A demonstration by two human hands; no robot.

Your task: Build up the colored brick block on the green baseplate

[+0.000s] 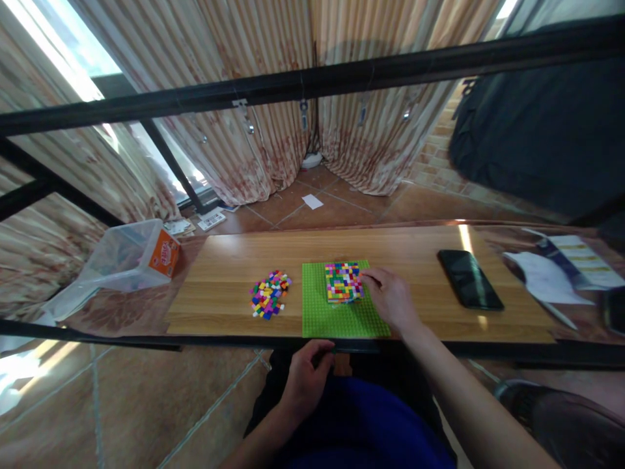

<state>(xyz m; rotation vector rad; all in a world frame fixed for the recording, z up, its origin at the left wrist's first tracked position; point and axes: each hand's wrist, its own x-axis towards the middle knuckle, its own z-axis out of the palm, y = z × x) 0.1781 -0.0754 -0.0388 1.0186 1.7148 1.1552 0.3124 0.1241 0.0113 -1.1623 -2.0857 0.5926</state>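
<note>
A low, many-coloured block of small toy bricks (344, 282) stands on a green studded baseplate (319, 322). My right hand (390, 299) is at the block's right edge, thumb and forefinger pinched together at its top. Whatever is between those fingertips is too small to make out. Below the table's front edge, over my lap, my left hand (308, 374) is curled with thumb and forefinger close together. A tiny dark spot shows at its fingertips, but I cannot tell what it is. To the left of the baseplate lies a loose pile of small coloured bricks (270, 294).
The wooden board (224, 254) carries a black phone (469, 279) on the right. Beyond it are a white mask-like item (541, 277) and papers. A clear plastic tub (129, 257) with an orange label lies at the left. A dark metal bar (273, 88) crosses above the far side.
</note>
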